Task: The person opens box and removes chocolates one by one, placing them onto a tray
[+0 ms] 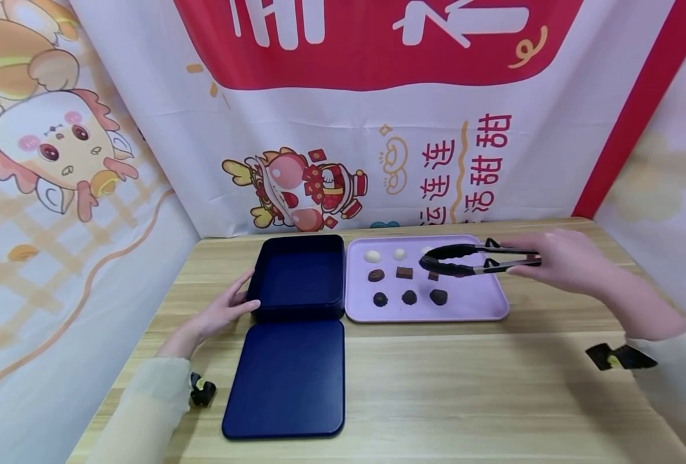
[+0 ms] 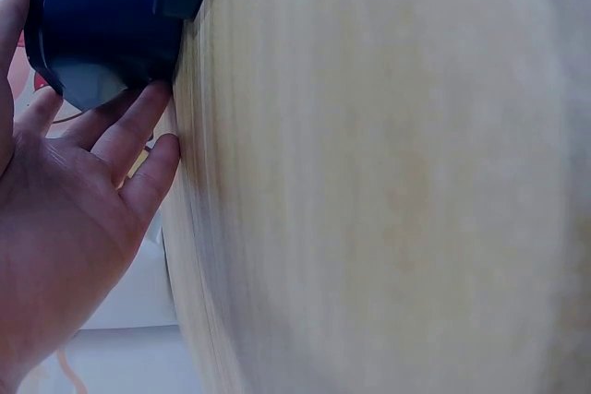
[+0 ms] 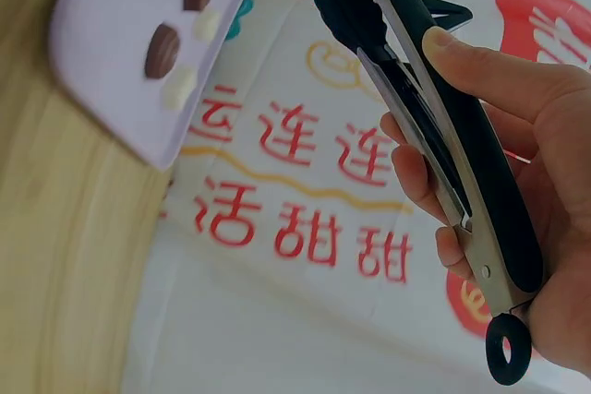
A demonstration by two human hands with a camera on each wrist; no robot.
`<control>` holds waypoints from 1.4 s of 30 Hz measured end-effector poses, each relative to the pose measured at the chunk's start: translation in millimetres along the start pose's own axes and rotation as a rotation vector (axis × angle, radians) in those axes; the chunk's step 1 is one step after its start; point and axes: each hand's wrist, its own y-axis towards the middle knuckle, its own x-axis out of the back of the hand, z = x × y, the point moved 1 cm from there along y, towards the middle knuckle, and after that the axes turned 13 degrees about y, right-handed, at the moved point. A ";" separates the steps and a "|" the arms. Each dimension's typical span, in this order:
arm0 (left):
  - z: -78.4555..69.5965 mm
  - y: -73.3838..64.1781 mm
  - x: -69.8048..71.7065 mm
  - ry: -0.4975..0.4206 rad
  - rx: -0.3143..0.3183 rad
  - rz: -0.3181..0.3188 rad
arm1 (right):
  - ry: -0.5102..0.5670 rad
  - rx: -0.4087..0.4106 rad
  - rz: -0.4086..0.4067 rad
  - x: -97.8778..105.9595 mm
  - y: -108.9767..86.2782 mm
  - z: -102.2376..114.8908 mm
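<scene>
My right hand (image 1: 566, 261) grips black-and-metal tongs (image 3: 466, 163), thumb on one arm and fingers around the other. Their black tips hang over the right part of a lilac tray (image 1: 482, 306); whether anything is between them I cannot tell. On the tray, rows of chocolates stand: white ones (image 1: 372, 256) at the back, brown ones (image 1: 404, 272) in the middle, dark ones (image 1: 409, 297) in front. The tongs partly cover the right-hand pieces. My left hand (image 1: 227, 312) touches the front-left corner of a dark blue box (image 1: 299, 312), fingers fairly straight along its side and thumb at the front.
A flat dark blue lid (image 1: 287, 380) lies in front of the box, which borders the tray's left side. All rest on a wooden table (image 1: 436, 386). Behind hangs a printed white and red cloth (image 1: 389, 103), with another patterned cloth (image 1: 58, 258) at the left.
</scene>
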 end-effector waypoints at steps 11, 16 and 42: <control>1.5 -0.1 0.7 -0.004 0.011 0.005 | -0.006 -0.017 -0.026 -2.6 -31.4 -27.2; 0.0 0.4 0.2 -0.009 0.017 0.006 | -0.025 -0.009 -0.042 -2.4 -43.6 -38.2; 1.3 -1.0 -2.0 0.003 0.012 -0.014 | -0.014 -0.116 0.054 -19.6 -55.5 -50.5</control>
